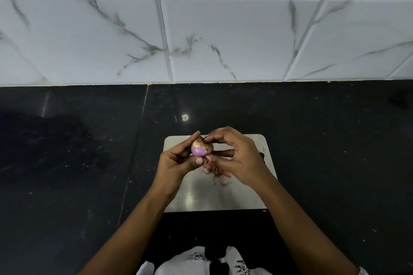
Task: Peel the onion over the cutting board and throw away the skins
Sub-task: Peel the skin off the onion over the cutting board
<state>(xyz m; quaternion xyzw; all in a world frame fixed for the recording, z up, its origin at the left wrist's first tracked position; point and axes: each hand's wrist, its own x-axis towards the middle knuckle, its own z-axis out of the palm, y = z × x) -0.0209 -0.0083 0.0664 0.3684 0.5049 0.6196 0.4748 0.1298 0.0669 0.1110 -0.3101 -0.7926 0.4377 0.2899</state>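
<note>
Onion (199, 149) up in both hands, held above the far left part of the cutting board (223, 198), and it's half bare: smooth purple flesh on the near side, brown papery skin over the top and the far right side. Left hand (176, 163) cradles it from the left, fingers curled round the bulb, thumb reaching up by the tip, fingertips tucked underneath. Right hand (239, 158) comes in from the right, forefinger bent over and pinching at the brown skin near the tip, thumb pressing low on the bulb, the other fingers arched loosely behind. Down below, skins (220, 174) lie in a small scattered heap on the board, right under that hand and partly hidden by it. Board lies flat on the black countertop (67, 163), white marbled tile wall (223, 29) behind. White patterned cloth (190, 261) shows at the bottom edge.
</note>
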